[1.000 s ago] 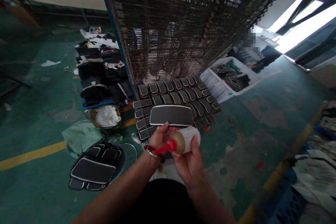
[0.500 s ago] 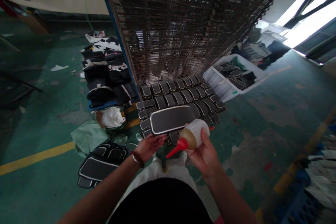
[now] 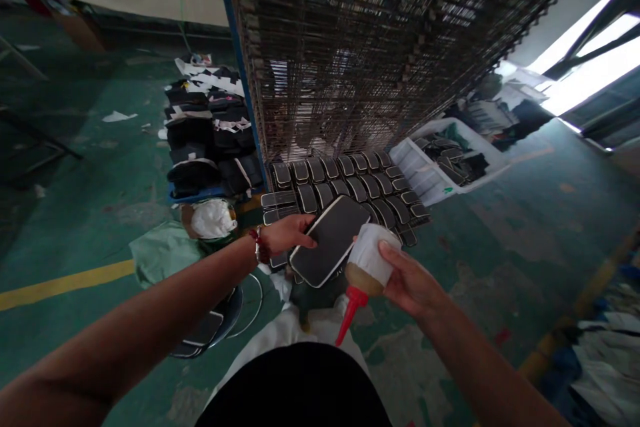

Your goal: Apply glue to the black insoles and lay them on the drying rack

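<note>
At the left, below the forearm in view, a bucket (image 3: pixel 237 312) stands on the floor with dark pieces on it; a panel that slips on this side could drop near it. Next comes the left hand (image 3: pixel 290 233), which pinches the left edge of a dark panel (image 3: pixel 331 240), thumb on the face and fingers hidden behind. The panel is tilted in front of the body, over the rows of trimmed panels (image 3: pixel 357 188) at the foot of the wire rack (image 3: pixel 340 47). Held by one edge alone, it could swivel or slip from the thumb, perhaps knocking those rows; a thumb on the face might also smudge it. Further right, the red nozzle (image 3: pixel 352 312) points down over the light trousers (image 3: pixel 326 328), so if it is uncapped, which I cannot tell, a leak or too hard a squeeze could drip there or on the floor. The right hand (image 3: pixel 413 277) is wrapped around the white bottle (image 3: pixel 371 255), which overlaps the panel's right edge in view; whether they touch is unclear, but a bump could jar both.
</note>
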`<state>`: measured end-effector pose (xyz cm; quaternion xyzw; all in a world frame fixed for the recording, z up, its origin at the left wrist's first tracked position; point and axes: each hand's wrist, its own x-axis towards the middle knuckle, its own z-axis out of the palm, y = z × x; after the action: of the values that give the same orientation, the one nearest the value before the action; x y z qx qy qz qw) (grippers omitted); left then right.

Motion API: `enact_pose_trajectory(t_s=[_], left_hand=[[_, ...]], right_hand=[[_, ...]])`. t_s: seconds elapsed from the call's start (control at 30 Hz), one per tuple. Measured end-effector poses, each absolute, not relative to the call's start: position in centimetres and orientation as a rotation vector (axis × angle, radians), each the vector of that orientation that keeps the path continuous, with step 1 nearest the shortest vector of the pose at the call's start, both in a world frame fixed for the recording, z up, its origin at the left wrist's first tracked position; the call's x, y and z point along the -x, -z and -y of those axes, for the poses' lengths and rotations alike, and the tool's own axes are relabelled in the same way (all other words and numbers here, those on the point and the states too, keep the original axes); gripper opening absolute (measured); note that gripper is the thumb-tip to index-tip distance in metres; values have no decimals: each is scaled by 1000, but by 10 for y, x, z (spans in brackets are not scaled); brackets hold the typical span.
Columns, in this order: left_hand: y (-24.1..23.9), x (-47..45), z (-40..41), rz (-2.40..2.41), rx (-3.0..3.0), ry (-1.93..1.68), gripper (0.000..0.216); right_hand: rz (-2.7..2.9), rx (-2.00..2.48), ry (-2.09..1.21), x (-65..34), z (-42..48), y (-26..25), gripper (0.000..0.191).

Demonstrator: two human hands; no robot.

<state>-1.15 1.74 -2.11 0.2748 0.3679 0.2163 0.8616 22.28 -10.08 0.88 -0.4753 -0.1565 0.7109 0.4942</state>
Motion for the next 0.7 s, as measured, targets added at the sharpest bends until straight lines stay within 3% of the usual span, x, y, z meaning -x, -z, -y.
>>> enact_pose_trajectory(t_s=[0.23, 0.4, 0.7], left_hand=[[18, 23, -8, -773, -327, -500, 73], [2, 36, -3, -822, -280, -408, 79], [6, 49, -1, -844, -357, -333, 75]], right_hand=[[392, 1131, -1264, -248, 94, -35, 61], [477, 1057, -841, -278, 77, -63, 38], [635, 1031, -785, -270, 69, -66, 43]])
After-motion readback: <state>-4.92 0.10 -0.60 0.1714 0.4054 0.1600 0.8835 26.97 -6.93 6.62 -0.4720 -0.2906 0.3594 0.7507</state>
